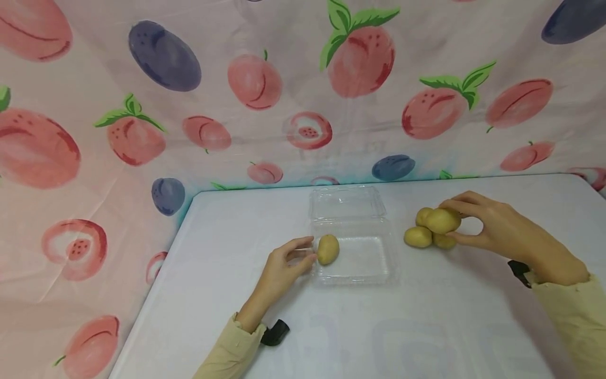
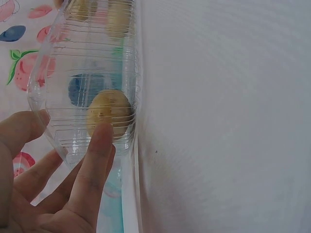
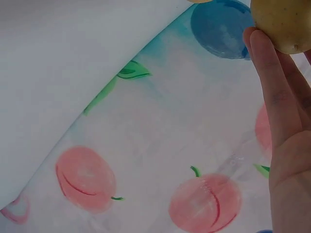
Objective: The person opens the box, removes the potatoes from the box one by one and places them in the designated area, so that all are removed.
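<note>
A potato (image 1: 443,221) is pinched between the thumb and fingers of my right hand (image 1: 492,223). It is held at a small group of potatoes (image 1: 418,237) on the right of the table, partly hiding those behind and below. To the left lies a clear plastic container (image 1: 352,278) with its lid (image 1: 347,204) folded back. One potato (image 1: 328,249) sits at the container's left end. My left hand (image 1: 279,271) is at that end, its spread, mostly straight fingers touching the outer wall and rim, as the left wrist view (image 2: 90,179) also shows.
The white table (image 1: 331,331) has a straight back edge just behind the lid. A fruit-print cloth (image 1: 284,79) hangs behind it and along the left side. Black wrist bands (image 1: 275,332) sit at both cuffs.
</note>
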A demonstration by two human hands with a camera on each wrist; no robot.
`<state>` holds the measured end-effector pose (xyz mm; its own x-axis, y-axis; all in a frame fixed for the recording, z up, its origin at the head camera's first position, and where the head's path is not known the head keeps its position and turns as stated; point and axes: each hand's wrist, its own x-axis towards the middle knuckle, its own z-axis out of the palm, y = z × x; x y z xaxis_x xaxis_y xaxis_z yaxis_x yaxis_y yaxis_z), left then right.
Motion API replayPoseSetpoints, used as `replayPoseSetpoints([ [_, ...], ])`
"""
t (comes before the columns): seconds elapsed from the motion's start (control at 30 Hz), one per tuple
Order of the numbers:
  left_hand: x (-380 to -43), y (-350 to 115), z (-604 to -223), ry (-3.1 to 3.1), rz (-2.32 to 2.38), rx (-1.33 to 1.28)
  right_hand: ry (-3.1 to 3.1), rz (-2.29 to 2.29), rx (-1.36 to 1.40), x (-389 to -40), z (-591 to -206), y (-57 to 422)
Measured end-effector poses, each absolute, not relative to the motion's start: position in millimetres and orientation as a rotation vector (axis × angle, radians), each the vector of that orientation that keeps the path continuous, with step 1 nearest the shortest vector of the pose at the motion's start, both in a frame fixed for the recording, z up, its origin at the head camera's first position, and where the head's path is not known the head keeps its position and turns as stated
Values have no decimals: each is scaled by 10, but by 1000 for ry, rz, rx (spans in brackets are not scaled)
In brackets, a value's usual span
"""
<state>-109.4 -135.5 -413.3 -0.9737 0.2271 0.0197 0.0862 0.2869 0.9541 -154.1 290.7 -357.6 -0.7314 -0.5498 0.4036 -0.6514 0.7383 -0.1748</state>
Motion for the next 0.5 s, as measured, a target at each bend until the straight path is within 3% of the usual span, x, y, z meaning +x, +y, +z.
replayPoseSetpoints([
  [0.5,-1094,-1349,-4127,2405,1797,284,-2712,408,813,-1572,-3655,3081],
])
